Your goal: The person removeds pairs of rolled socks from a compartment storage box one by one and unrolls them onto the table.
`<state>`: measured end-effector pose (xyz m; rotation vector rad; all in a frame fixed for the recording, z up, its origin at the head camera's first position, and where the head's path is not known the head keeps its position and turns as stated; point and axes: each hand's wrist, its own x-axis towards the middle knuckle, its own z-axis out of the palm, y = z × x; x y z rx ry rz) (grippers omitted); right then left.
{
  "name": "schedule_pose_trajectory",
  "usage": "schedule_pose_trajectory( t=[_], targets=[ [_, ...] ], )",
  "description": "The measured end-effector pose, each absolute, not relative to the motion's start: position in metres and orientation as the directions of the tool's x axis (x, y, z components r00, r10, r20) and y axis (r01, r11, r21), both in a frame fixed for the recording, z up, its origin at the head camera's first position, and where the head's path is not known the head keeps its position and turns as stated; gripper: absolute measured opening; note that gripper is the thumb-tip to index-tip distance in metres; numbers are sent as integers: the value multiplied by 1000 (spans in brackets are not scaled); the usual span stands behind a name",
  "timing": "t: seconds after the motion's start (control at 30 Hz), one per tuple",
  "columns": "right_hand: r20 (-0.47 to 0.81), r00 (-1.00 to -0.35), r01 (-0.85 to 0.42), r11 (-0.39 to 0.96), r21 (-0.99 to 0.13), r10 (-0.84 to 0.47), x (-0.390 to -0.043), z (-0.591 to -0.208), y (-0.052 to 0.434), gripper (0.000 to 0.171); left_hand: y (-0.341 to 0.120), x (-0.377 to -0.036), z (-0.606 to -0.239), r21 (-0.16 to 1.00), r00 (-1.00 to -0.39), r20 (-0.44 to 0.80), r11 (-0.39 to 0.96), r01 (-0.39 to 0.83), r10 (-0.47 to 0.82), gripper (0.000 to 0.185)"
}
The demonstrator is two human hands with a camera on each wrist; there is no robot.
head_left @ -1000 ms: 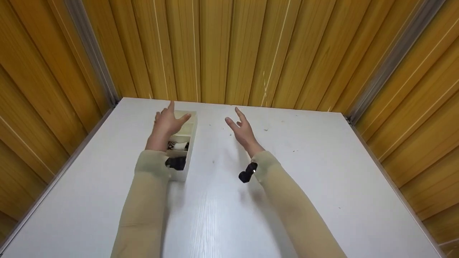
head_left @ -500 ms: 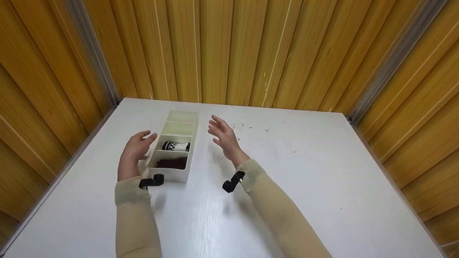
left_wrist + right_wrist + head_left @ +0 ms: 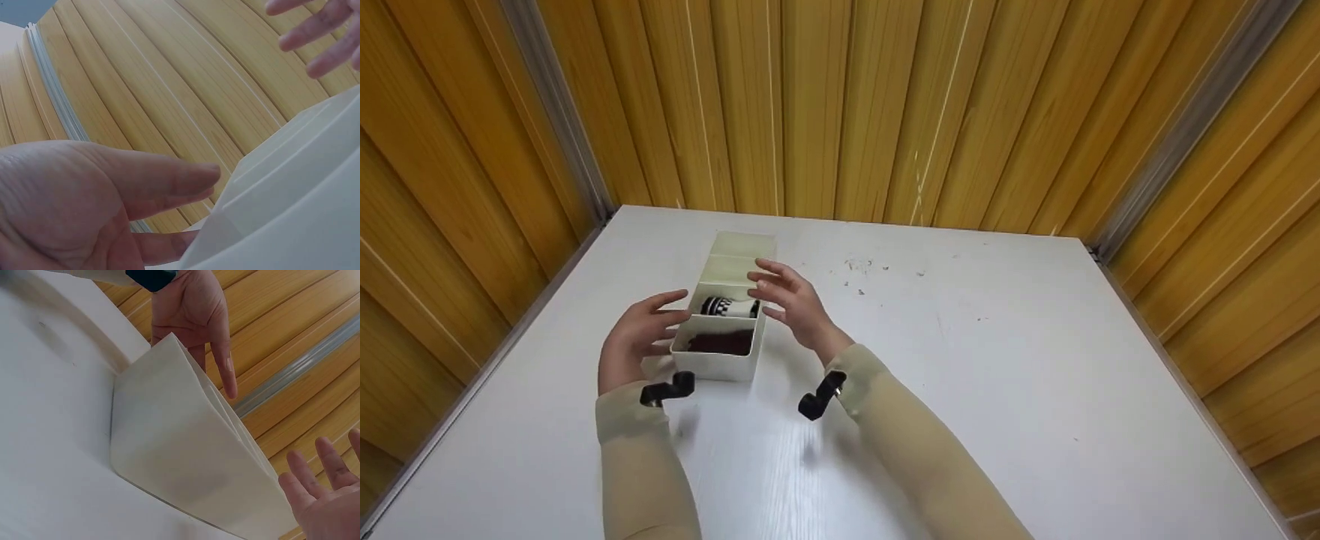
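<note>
Nearest, two beige sleeves are leading in from either side of a white divided box, which is standing upright on the table, presumably supported by its flat base since neither hand is gripping it. The left hand is flanking its left wall, fingers relaxed, contact unclear. Dividers are separating a dark reddish item from a patterned item beyond. Alongside, the right hand is hovering, fingers loosely spread. Wood-look panels are rising behind.
</note>
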<state>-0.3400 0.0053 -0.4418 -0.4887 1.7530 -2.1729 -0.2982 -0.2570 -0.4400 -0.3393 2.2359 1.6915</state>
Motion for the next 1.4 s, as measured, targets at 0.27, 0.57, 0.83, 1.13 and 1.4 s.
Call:
schedule_pose_trajectory(
  t=[0.27,0.57,0.83,1.13,1.4],
  targets=[
    [93,-859,-15,-157,-987,-504,-333,-439,-9,49,-265,-294,-453,916,-937,-344,239,-321,59,76],
    [144,-790,-167,-17,-986,-596,-327,-438,-16,49,-274,-290,-470,951,-956,-245,234,-204,162,80],
    [148,-713,-329,141,-934,-685,-326,-438,-24,47,-277,-287,-476,965,-955,-226,179,-192,190,79],
    [23,-675,-498,433,-751,-737,-315,-431,-35,40,-280,-285,-480,972,-954,-229,103,-212,196,79],
    [-43,-713,-601,642,-476,-699,-307,-427,-48,41,-274,-284,-479,963,-948,-268,28,-267,172,76]
  ],
)
